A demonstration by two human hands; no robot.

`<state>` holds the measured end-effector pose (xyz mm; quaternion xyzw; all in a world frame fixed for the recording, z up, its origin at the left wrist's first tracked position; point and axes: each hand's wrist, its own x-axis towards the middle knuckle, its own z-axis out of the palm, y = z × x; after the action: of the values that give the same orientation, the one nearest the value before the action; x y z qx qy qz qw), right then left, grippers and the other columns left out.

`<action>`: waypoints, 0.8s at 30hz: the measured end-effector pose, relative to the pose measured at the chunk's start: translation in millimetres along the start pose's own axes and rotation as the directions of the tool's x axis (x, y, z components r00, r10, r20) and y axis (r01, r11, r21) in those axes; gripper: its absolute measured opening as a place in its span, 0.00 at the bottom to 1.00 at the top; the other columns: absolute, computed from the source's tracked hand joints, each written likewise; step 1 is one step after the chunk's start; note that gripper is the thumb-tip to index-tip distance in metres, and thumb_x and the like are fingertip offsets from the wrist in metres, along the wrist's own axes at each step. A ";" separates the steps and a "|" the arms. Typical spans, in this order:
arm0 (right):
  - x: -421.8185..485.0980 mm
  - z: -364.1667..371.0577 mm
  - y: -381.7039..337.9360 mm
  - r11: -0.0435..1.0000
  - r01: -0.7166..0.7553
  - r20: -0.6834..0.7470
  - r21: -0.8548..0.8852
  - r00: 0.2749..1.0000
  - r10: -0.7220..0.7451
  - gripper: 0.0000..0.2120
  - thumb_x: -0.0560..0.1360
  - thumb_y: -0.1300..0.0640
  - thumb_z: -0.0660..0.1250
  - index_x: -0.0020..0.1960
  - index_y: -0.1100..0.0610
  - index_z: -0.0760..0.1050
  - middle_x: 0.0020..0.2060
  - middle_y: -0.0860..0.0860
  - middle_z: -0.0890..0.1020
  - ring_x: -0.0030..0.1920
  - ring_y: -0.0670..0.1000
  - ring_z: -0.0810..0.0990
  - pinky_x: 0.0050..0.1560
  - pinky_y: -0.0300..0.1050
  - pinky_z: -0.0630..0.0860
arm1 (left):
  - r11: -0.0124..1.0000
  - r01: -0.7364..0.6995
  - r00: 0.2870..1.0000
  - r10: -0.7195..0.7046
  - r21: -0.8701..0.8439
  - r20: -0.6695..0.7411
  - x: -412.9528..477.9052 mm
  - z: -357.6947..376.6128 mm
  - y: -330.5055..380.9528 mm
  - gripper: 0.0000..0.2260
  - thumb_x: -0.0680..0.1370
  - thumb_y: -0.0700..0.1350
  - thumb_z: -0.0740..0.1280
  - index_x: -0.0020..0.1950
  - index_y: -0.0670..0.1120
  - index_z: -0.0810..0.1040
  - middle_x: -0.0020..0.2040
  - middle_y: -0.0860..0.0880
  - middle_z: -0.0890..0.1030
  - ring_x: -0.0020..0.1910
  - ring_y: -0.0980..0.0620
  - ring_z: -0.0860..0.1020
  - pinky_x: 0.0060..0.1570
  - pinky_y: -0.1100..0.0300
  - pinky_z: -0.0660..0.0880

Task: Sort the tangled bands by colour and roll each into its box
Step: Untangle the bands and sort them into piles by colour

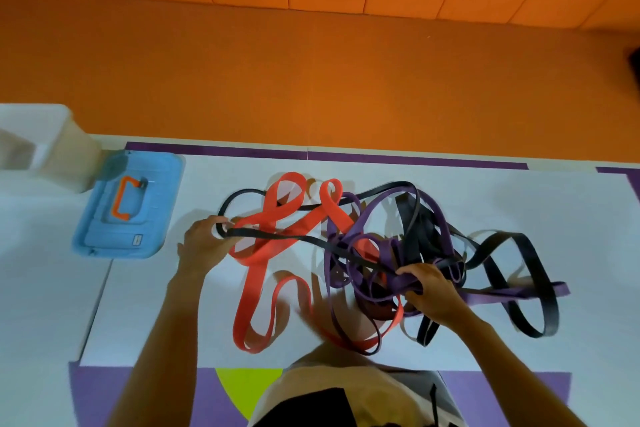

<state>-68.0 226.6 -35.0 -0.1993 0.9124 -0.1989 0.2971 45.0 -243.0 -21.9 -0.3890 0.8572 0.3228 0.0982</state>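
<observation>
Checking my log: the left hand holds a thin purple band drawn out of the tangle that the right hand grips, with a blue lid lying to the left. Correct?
One slip: in the head view the thin band held by the left hand is black, not purple. The right hand grips the tangle; the blue lid lies left.

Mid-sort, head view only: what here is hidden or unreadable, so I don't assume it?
All head view.
1. Band count in the tangle: overlapping loops hide its middle.
2. Where the black band held by the left hand runs inside it: buried.
3. What the right hand grips there: its fingers cover it.
4. White box, far left: blurred, cut by the edge, inside unseen.
5. Blue lid label: too small.
</observation>
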 end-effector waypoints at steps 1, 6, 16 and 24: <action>0.3 -0.2 -0.7 1.000 -0.008 0.002 -0.004 1.000 0.008 0.18 0.76 0.62 0.73 0.65 0.53 0.78 0.59 0.50 0.80 0.62 0.54 0.79 0.67 0.56 0.78 | 1.000 0.017 1.000 -0.017 0.008 0.000 0.2 -0.1 -7.7 0.25 0.78 0.68 0.69 0.65 0.51 0.78 0.64 0.45 0.81 0.65 0.39 0.79 0.68 0.35 0.75; 3.0 1.6 -3.3 0.996 -0.024 0.030 -0.086 0.999 0.027 0.19 0.76 0.59 0.73 0.66 0.50 0.76 0.61 0.49 0.80 0.67 0.54 0.75 0.69 0.60 0.74 | 0.993 -0.098 0.987 0.104 -0.059 0.122 -7.5 8.4 -41.1 0.15 0.81 0.52 0.72 0.64 0.45 0.83 0.59 0.44 0.84 0.59 0.43 0.81 0.61 0.50 0.77; 22.6 -0.2 -22.3 0.982 0.006 0.231 -0.191 0.972 0.039 0.10 0.74 0.47 0.68 0.52 0.38 0.69 0.47 0.43 0.80 0.53 0.48 0.78 0.65 0.58 0.74 | 0.847 0.255 0.956 -0.294 -0.467 -0.011 -11.1 14.6 -37.8 0.34 0.81 0.65 0.66 0.84 0.53 0.61 0.76 0.39 0.73 0.67 0.35 0.78 0.66 0.36 0.77; 21.8 3.1 -27.0 0.981 0.059 0.226 -0.186 0.974 -0.016 0.07 0.76 0.45 0.66 0.52 0.39 0.70 0.48 0.41 0.81 0.54 0.48 0.79 0.67 0.58 0.73 | 0.654 0.042 0.993 -0.113 -0.755 -0.043 50.2 -23.8 61.4 0.27 0.81 0.61 0.69 0.79 0.56 0.69 0.78 0.47 0.72 0.77 0.43 0.70 0.73 0.41 0.72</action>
<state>-75.6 192.5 -34.4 -0.2652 0.8841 -0.0922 0.3734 -31.9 -258.3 4.7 -0.4445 0.6328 0.6269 -0.0947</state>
